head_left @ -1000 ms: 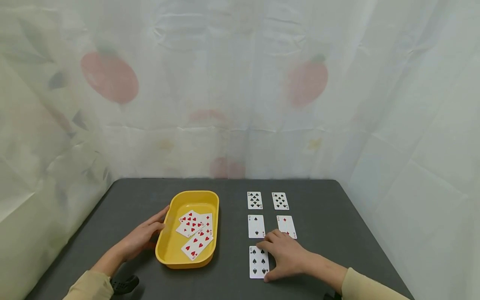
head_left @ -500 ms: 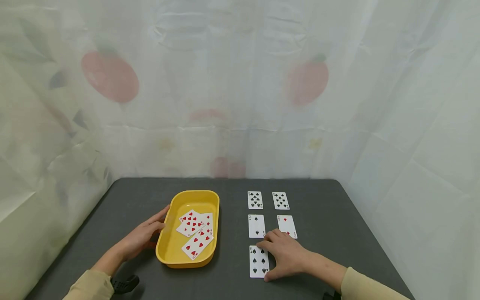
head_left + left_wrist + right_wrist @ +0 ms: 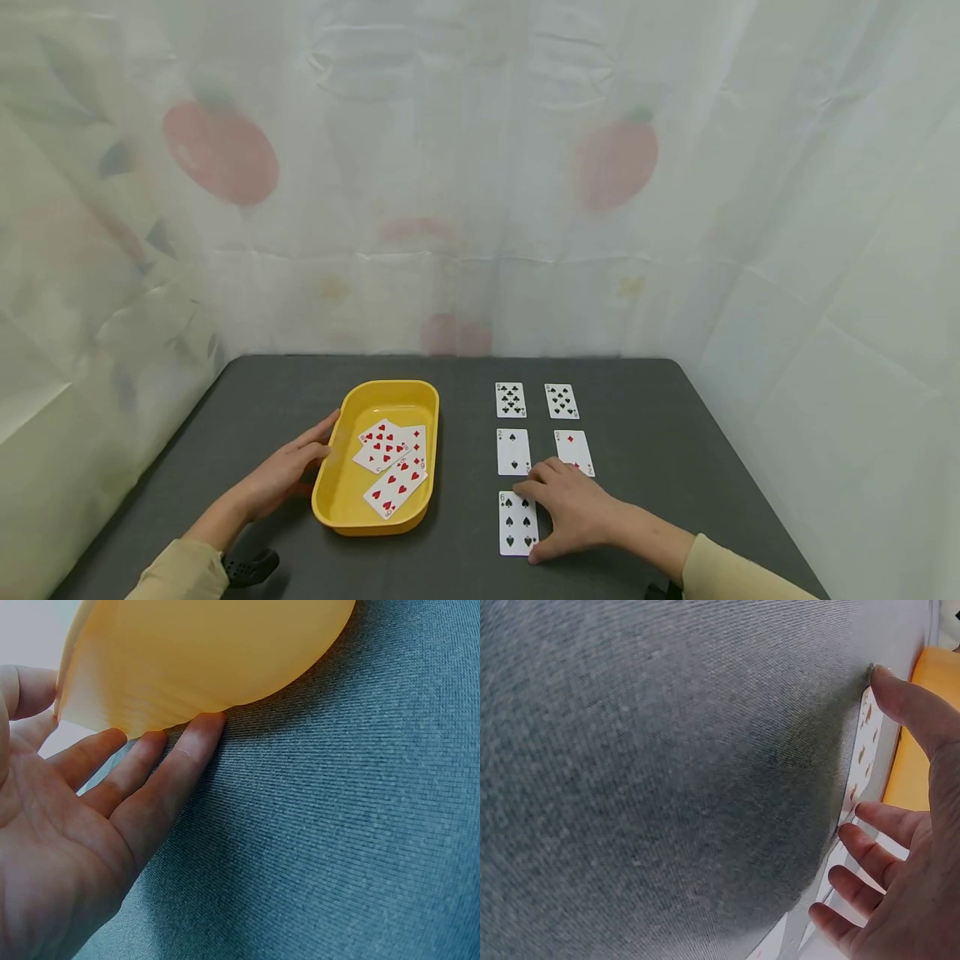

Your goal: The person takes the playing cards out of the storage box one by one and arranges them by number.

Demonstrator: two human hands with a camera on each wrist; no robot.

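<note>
A yellow tray (image 3: 352,492) sits on the dark table and holds three red-suited playing cards (image 3: 390,460). My left hand (image 3: 288,468) rests flat against the tray's left wall with straight fingers (image 3: 161,761); the tray's wall (image 3: 202,660) shows close up in the left wrist view. My right hand (image 3: 570,508) lies on the table with its fingertips and thumb touching the right edge of the six of spades (image 3: 516,525). In the right wrist view the thumb (image 3: 907,705) and fingers (image 3: 870,851) rest by that card's edge (image 3: 862,750).
Face-up cards lie in two columns: a black club card (image 3: 510,400), a black spade card (image 3: 561,402), the two of spades (image 3: 512,452) and a two of diamonds (image 3: 573,452). A pale patterned curtain surrounds the grey table (image 3: 645,417). A black object (image 3: 251,567) lies near my left sleeve.
</note>
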